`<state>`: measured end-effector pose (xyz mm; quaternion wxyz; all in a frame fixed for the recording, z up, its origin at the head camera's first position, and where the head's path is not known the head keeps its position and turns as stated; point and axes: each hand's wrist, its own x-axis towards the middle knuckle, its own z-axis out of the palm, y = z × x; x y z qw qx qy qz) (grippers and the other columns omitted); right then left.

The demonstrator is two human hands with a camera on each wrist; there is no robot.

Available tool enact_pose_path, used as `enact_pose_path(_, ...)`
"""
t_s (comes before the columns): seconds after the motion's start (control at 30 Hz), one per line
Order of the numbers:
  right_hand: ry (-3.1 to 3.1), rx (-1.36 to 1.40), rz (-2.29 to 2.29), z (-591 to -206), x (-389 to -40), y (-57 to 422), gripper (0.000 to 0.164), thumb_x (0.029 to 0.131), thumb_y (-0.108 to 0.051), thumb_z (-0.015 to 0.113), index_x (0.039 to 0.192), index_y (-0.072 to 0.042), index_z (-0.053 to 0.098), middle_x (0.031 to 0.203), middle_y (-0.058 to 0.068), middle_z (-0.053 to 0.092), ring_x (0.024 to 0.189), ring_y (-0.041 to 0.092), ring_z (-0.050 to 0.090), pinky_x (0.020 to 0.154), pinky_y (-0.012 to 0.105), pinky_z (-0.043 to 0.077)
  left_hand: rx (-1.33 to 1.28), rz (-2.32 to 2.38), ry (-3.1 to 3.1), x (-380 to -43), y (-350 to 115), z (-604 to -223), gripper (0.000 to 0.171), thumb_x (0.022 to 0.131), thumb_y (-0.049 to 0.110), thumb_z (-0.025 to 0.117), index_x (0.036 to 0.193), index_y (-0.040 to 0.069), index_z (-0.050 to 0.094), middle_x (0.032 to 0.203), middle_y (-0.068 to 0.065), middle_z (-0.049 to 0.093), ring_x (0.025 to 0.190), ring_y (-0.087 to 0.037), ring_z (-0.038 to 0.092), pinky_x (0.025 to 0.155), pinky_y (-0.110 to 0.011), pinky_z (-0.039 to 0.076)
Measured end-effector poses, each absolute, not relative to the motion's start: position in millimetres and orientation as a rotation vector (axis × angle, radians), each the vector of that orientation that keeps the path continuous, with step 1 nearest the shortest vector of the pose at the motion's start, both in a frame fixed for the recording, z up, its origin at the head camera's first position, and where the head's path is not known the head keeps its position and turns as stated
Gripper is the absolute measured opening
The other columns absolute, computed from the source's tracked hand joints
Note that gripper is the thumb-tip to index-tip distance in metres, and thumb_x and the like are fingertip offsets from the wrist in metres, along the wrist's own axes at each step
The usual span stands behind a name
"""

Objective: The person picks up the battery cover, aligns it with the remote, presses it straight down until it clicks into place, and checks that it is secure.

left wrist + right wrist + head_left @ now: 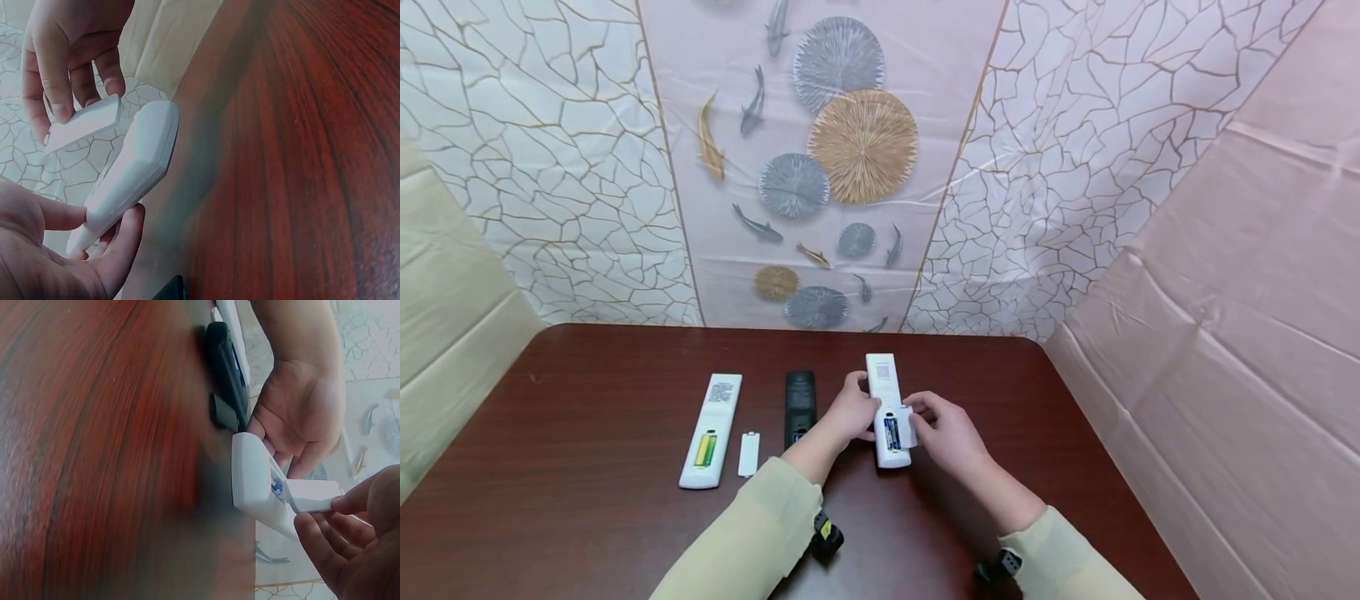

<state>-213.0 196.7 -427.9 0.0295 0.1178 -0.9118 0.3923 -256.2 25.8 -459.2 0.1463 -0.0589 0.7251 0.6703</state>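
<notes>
My left hand (852, 410) grips a white remote control (883, 377) by its side, back face up, above the table. Its battery compartment is uncovered and shows dark blue batteries (891, 433) inside. Between thumb and fingers, my right hand (951, 433) pinches a white battery cover (907, 427) at the compartment's right edge. In the left wrist view the cover (87, 124) is tilted beside the remote (134, 156). From the right wrist, the cover (309, 494) stands at an angle next to the opening; whether they touch I cannot tell.
Left on the brown table (587, 400) lies another white remote (718, 417) with yellow-green batteries showing. A loose white cover (748, 454) lies beside it. A black remote (800, 400) lies partly behind my left forearm, and in the right wrist view a dark flat piece (223, 412) is near it.
</notes>
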Motion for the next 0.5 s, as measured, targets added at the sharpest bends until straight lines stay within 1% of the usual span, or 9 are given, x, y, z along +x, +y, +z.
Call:
enact_pose_path(0.1, -2.795, 0.343, 1.317, -431, -213, 193, 0.018, 0.095, -0.003, 0.063, 0.109, -0.012, 0.068, 0.092, 0.003, 0.067, 0.076, 0.017, 0.064, 0.061, 0.028, 0.056, -0.169, 1.936, 2.075, -257, 23, -457, 0.059, 0.102, 0.009, 0.051, 0.153, 0.012, 0.022, 0.129, -0.022, 0.050, 0.101, -0.031, 0.062, 0.062, -0.040, 0.059)
enact_pose_path(0.27, -2.770, 0.318, 1.427, -436, -214, 187, 0.018, 0.095, -0.001, 0.063, 0.110, -0.009, 0.067, 0.092, 0.006, 0.066, 0.076, 0.019, 0.064, 0.061, 0.030, 0.058, -0.169, 1.937, 2.053, -256, 21, -455, 0.059, 0.103, 0.010, 0.051, 0.153, 0.013, 0.021, 0.129, -0.022, 0.049, 0.101, -0.031, 0.062, 0.064, -0.040, 0.059)
enact_pose_path(0.43, -2.753, 0.309, 1.454, -439, -214, 183, 0.018, 0.094, -0.001, 0.064, 0.110, -0.008, 0.067, 0.091, 0.006, 0.066, 0.076, 0.019, 0.063, 0.062, 0.035, 0.058, -0.156, 1.944, 2.049, -256, 18, -453, 0.059, 0.103, 0.011, 0.050, 0.154, 0.013, 0.020, 0.131, -0.022, 0.048, 0.102, -0.031, 0.061, 0.065, -0.040, 0.058)
enact_pose_path(0.5, -2.753, 0.309, 1.445, -440, -214, 182, 0.018, 0.094, -0.001, 0.065, 0.109, -0.008, 0.068, 0.091, 0.005, 0.066, 0.075, 0.018, 0.063, 0.062, 0.035, 0.058, -0.152, 1.946, 2.052, -256, 17, -453, 0.059, 0.103, 0.011, 0.050, 0.154, 0.013, 0.020, 0.131, -0.022, 0.048, 0.102, -0.031, 0.061, 0.065, -0.041, 0.058)
